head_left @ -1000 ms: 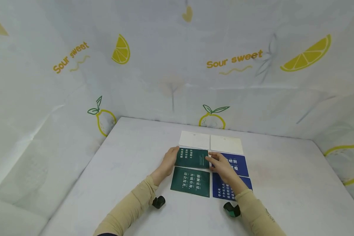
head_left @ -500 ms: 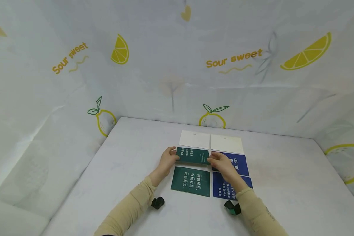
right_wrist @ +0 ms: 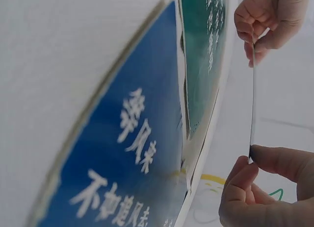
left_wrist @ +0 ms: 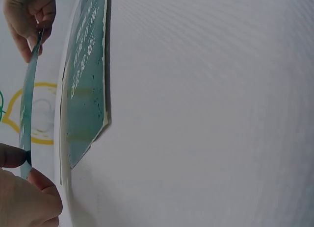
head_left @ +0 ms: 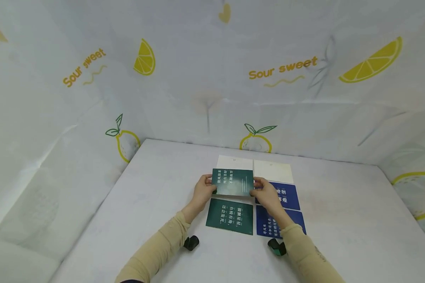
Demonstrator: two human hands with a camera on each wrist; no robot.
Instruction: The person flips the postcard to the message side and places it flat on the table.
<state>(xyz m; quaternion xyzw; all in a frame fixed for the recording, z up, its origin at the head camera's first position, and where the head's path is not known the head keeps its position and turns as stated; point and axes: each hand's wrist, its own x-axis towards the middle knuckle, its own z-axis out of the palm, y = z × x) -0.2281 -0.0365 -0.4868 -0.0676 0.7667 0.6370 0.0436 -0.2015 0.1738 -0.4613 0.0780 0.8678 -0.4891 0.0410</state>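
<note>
A green card (head_left: 232, 182) with white lettering is held up off the table, its printed face toward the head camera. My left hand (head_left: 201, 192) pinches its left edge between thumb and fingers. At the opposite edge, my right hand (head_left: 267, 193) pinches it the same way. Edge-on, the card shows as a thin strip in both wrist views, one hand at each end. Below it a second green card (head_left: 230, 216) lies flat on the table. Two blue cards, a nearer one (head_left: 267, 222) and a farther one (head_left: 288, 198), lie partly hidden under my right hand and forearm.
Two white cards, a left one (head_left: 230, 162) and a right one (head_left: 273, 171), lie side by side behind; the held card overlaps the left one. Small black objects show beside the left forearm (head_left: 159, 245) and right forearm (head_left: 306, 255). A lemon-printed backdrop (head_left: 198, 78) rises behind the white table (head_left: 156, 169).
Both hands have raised the green card from the table. It tipped back flatter at first, and now its face is turned up toward the head camera, covering part of the left white card.
</note>
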